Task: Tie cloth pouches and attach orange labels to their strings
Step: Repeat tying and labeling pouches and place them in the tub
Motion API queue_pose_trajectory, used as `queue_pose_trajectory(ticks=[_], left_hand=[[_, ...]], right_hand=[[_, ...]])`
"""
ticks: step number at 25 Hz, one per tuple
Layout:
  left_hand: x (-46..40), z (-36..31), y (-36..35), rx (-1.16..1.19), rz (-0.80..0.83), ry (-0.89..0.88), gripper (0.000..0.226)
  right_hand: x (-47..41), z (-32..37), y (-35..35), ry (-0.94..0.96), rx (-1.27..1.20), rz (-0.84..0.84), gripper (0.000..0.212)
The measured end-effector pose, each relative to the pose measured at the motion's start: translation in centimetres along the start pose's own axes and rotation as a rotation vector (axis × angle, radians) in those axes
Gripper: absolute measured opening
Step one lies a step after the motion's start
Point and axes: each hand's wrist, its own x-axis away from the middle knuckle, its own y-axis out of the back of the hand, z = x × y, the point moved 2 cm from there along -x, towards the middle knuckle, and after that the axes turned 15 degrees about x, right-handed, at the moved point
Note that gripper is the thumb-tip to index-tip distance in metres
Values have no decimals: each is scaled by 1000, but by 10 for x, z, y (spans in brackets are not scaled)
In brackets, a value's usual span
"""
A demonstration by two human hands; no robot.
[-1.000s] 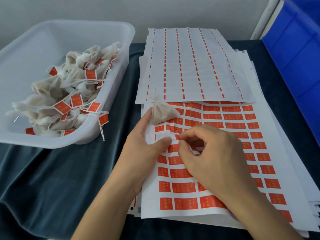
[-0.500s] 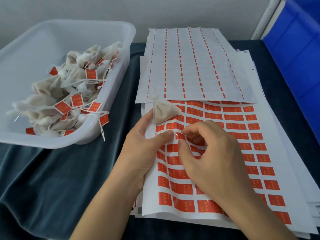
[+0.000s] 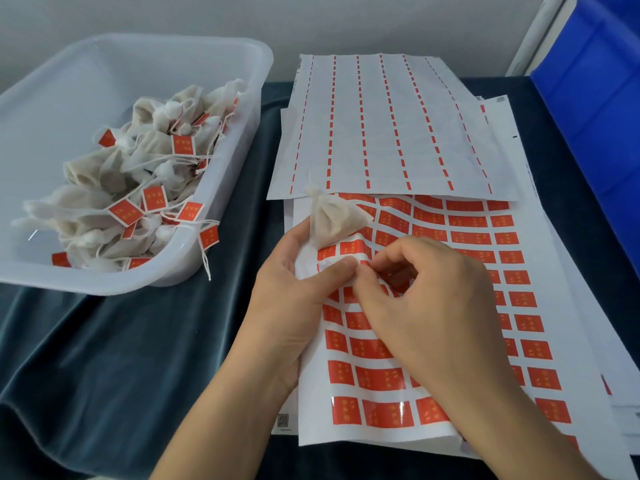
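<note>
Both hands pinch the label sheet [image 3: 433, 341]: left hand [image 3: 291, 292] beside the pouch [image 3: 332, 220], right hand [image 3: 422, 306] below it

The right hand [image 3: 426, 313] covers the sticker sheet [image 3: 467, 271] beneath it; its curled fingertips [image 3: 367, 275] hide whatever they pinch. The left hand [image 3: 298, 289] conceals the sheet's edge and the lower corner of the cloth pouch [image 3: 334, 220]. Label print is too small to read. Far right of the hands, the blue crate [image 3: 595, 98] is cut off by the frame; both forearms leave at the bottom edge.
</note>
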Motion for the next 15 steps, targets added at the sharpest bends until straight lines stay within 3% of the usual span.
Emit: queue_pose_trajectory(ticks=[8, 15], left_hand=[[1, 3, -2, -66, -6, -81, 50], [3, 0, -1, -57, 6, -40, 51]], right_hand=[[-5, 3, 2, -25, 63, -7, 20], [-10, -6, 4, -75, -61, 58, 20]])
